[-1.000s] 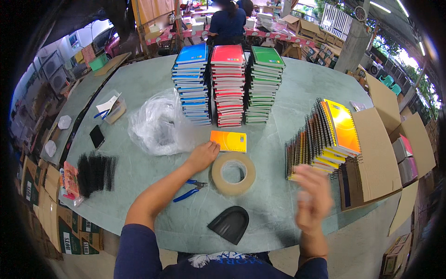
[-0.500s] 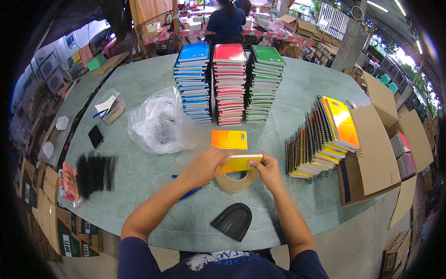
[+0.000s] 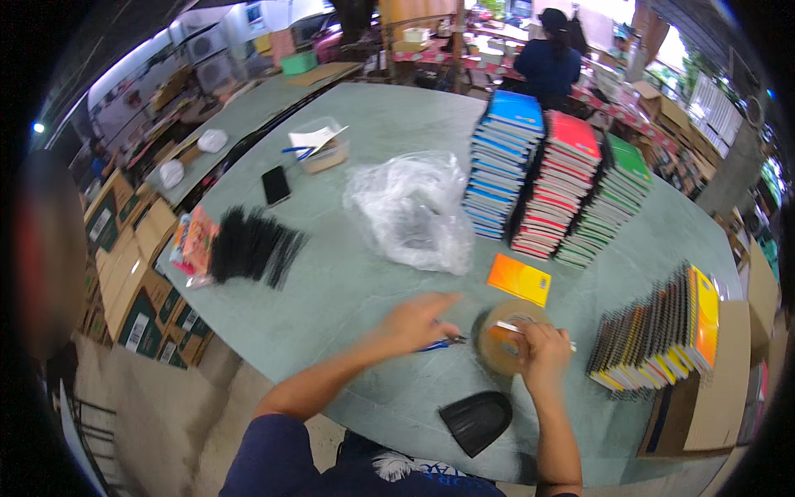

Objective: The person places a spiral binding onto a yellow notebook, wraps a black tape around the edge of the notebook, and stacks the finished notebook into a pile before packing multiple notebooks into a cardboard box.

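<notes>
My right hand (image 3: 542, 352) grips a yellow notebook, seen almost edge-on as a thin pale strip (image 3: 509, 327), above a wide roll of brown tape (image 3: 489, 352). My left hand (image 3: 414, 323) is away from the notebook, fingers stretched out and smeared by motion, with nothing visible in it. Just under its fingers lie pliers with blue handles (image 3: 443, 342); I cannot tell whether the hand touches them. An orange-yellow cover (image 3: 519, 280) lies flat beyond the tape. Close to my body rests a black rounded pad (image 3: 476, 421).
Tall stacks of blue (image 3: 505, 166), red (image 3: 559, 182) and green notebooks (image 3: 609, 199) stand at the back right. Yellow spiral notebooks (image 3: 658, 335) lean by a carton (image 3: 720, 381). Clear plastic (image 3: 414, 211), a phone (image 3: 276, 185) and black spiral coils (image 3: 252, 244) lie leftward. A person (image 3: 548, 62) works behind.
The view has turned left, shifting the table's things rightward in the picture. My left hand has let go of the notebook and moved toward the pliers; my right hand keeps hold, with the notebook tilted edge-on.
</notes>
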`<state>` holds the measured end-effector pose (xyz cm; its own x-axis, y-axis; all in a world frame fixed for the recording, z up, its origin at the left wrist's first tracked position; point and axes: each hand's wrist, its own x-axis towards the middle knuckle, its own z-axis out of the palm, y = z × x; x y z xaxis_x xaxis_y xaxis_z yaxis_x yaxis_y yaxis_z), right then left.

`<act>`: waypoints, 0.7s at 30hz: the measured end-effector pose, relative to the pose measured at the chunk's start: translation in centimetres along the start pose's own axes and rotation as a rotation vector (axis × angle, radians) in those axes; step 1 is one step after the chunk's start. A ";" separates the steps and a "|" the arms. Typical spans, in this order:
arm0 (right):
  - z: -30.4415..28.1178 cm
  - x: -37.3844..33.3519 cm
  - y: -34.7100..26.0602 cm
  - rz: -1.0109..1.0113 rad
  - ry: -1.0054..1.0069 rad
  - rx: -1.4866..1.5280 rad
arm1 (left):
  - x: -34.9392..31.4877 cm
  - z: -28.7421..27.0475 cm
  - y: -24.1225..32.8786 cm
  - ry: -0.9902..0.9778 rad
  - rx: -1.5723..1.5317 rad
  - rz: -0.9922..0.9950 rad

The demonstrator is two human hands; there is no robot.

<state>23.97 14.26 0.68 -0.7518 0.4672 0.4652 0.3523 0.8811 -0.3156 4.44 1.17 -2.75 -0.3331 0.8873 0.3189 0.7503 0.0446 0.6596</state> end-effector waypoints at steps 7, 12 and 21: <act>-0.7 0.7 -0.1 0.026 0.069 -0.073 | -11.3 -12.4 -16.2 0.427 0.751 -0.727; -1.2 0.9 0.3 0.044 0.098 0.004 | -13.5 -12.8 -17.3 0.570 0.714 -0.638; 0.2 1.8 -0.1 0.118 -0.005 -0.003 | -5.4 -16.1 -5.1 0.876 -0.468 -0.304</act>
<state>22.46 15.04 1.35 -0.7078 0.5675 0.4206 0.4403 0.8200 -0.3656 -6.79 -11.24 3.18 -0.9098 0.2161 0.3544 0.3308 -0.1385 0.9335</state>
